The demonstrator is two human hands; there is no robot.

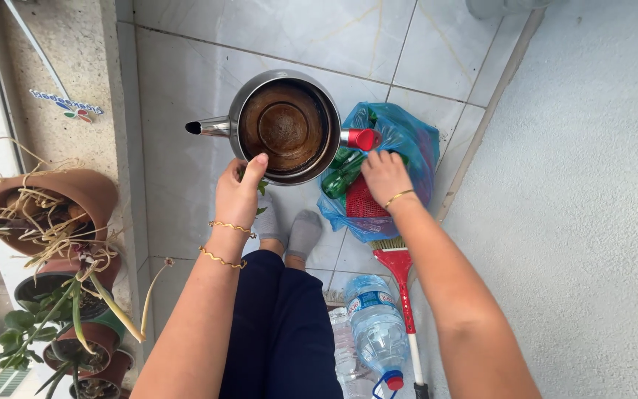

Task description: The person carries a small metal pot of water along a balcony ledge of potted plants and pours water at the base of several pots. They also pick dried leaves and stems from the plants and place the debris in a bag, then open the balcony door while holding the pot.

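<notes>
Tiled balcony floor (pixel 186 170), pale wall at right. Left hand (pixel 238 193) gripping rim of rusty steel kettle (pixel 284 125), holding it above the floor. Right hand (pixel 384 174) closing loosely beside its red handle (pixel 362 138), over blue bag (pixel 407 140); grip there unclear.

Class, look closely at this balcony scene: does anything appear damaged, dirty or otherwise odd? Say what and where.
The metal kettle, held by the left hand at its rim and the right hand near its red handle, is coated inside with brown, rusty-looking scale. The terracotta pot on the left ledge holds dry, straw-coloured leaves.
</notes>
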